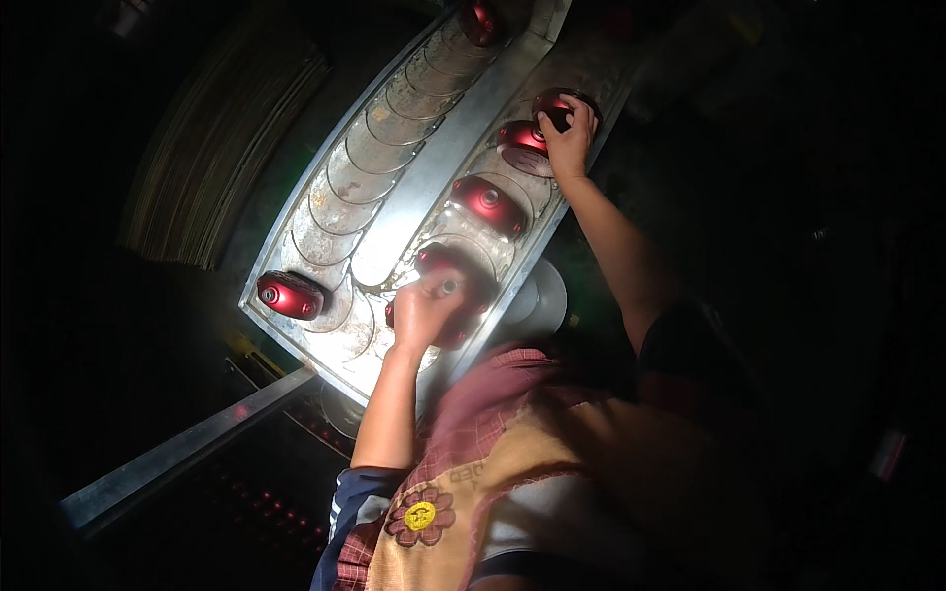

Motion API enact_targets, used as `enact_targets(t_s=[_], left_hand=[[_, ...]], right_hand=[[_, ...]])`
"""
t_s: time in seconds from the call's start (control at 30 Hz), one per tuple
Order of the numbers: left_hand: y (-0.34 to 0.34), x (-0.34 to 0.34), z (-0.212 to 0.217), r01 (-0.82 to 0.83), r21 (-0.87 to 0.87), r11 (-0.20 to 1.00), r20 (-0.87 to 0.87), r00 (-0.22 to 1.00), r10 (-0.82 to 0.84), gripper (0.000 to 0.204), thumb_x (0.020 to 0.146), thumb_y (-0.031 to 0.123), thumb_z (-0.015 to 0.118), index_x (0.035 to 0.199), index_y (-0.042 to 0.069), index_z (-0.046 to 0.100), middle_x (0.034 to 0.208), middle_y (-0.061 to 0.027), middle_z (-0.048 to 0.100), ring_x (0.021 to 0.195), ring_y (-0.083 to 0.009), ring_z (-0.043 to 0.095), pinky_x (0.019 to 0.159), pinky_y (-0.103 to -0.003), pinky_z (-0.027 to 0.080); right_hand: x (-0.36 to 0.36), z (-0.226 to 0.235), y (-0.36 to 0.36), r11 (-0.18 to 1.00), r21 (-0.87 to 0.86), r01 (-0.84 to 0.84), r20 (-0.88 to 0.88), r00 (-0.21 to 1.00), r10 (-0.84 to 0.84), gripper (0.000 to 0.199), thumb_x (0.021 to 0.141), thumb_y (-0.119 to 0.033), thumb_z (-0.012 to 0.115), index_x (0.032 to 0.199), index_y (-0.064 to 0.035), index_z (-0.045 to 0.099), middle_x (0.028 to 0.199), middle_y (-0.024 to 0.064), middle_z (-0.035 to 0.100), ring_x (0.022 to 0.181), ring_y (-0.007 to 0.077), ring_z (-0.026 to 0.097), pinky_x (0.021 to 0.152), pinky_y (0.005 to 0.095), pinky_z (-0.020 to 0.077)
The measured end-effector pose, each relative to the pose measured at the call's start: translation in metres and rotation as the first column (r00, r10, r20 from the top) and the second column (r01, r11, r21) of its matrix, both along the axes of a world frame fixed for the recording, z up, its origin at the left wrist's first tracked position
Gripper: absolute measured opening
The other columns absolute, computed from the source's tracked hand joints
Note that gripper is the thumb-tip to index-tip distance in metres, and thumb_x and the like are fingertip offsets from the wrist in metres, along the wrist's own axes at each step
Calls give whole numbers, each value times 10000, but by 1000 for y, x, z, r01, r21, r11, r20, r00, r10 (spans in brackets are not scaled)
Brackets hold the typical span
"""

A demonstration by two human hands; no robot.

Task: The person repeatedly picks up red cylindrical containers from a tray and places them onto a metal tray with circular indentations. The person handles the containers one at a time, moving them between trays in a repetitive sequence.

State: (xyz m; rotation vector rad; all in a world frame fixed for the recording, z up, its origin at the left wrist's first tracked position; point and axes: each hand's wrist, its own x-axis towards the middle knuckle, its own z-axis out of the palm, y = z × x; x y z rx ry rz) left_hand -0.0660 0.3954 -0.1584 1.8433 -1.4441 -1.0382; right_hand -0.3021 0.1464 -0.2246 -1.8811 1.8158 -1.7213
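Glossy dark-red, rounded bottle-like pieces, each with a small round neck, lie along a curved metal conveyor track (424,177). My left hand (422,313) is closed at the near end of the right lane, on a red piece (471,294) that is blurred and partly hidden by the fingers. Farther up the same lane, my right hand (570,143) curls its thumb and fingers around another red piece (562,101). Just below that hand lies a red piece (522,136), and between my hands one more red piece (490,205) sits with its neck up.
Overlapping round plates (360,177) line the left lane, with a red piece (291,295) at its near corner and another (480,22) at the far end. A metal bar (187,448) juts out lower left. Stacked flat sheets (222,148) stand beyond the track. Surroundings are dark.
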Motion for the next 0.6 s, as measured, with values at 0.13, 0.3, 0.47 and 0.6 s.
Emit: enact_targets(t_s=[0.13, 0.3, 0.47, 0.6], left_hand=[[-35, -8, -13, 12, 62, 998, 34, 999, -14, 189, 783, 127, 728, 966, 85, 750, 596, 6, 522, 566, -60, 453, 558, -244, 417], [-50, -12, -22, -26, -80, 996, 73, 997, 32, 475, 786, 204, 748, 1247, 123, 663, 689, -83, 639, 607, -164, 602, 652, -310, 512], [-45, -15, -22, -128, -158, 979, -237, 968, 88, 397, 843, 125, 717, 1238, 117, 680, 614, 54, 497, 574, -25, 440, 533, -216, 389], [-46, -27, -24, -64, -19, 998, -138, 989, 60, 330, 860, 167, 677, 1186, 129, 709, 635, 31, 539, 582, -56, 478, 560, -242, 427]], right_hand=[[-1, 5, 73, 778, 275, -565, 332, 815, 475, 632, 722, -102, 809, 1278, -28, 518, 1281, 135, 497, 1256, 295, 465, 1015, 394, 439], [35, -23, 83, 694, 558, -455, 49, 853, 519, 780, 682, -238, 819, 1345, -67, 444, 1318, 214, 483, 1240, 396, 440, 1060, 462, 362], [23, -41, 56, 801, 474, -366, 74, 923, 378, 613, 682, -198, 800, 1215, -79, 522, 1173, 197, 559, 1131, 393, 526, 962, 455, 449], [0, -37, 53, 748, 550, -371, 111, 921, 374, 748, 656, -251, 842, 1274, -54, 470, 1224, 213, 537, 1166, 409, 508, 990, 463, 434]])
